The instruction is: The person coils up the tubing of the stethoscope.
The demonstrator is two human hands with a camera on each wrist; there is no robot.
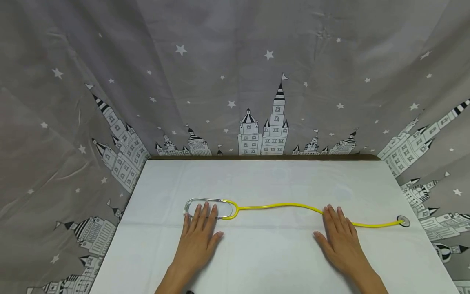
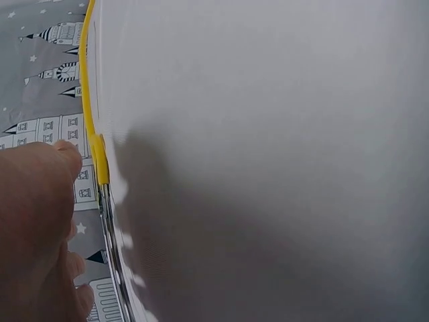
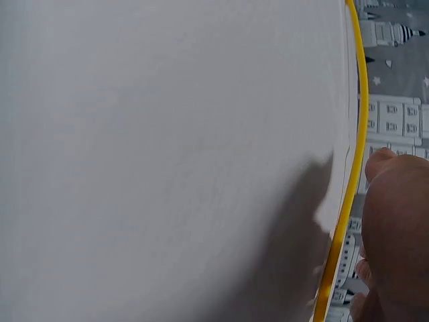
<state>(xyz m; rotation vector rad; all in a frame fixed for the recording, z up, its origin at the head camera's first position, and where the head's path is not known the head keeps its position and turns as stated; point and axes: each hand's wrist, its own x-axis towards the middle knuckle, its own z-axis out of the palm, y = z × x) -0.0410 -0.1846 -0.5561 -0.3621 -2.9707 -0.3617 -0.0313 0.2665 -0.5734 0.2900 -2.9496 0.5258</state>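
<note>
A stethoscope with yellow tubing lies stretched from left to right across the white table. Its silver metal ear tubes form a loop at the left, and the round chest piece is at the right end. My left hand is palm down with straight fingers, its fingertips overlapping the lower ear tube. Over the tubing's right part, my right hand lies palm down with fingers extended, hiding a short stretch of it. In the left wrist view the yellow fork meets the metal beside the thumb.
The white tabletop has a dark back edge. Behind it and along both sides hangs a grey curtain printed with stars and castles. A small dark object shows at the bottom edge near the left forearm.
</note>
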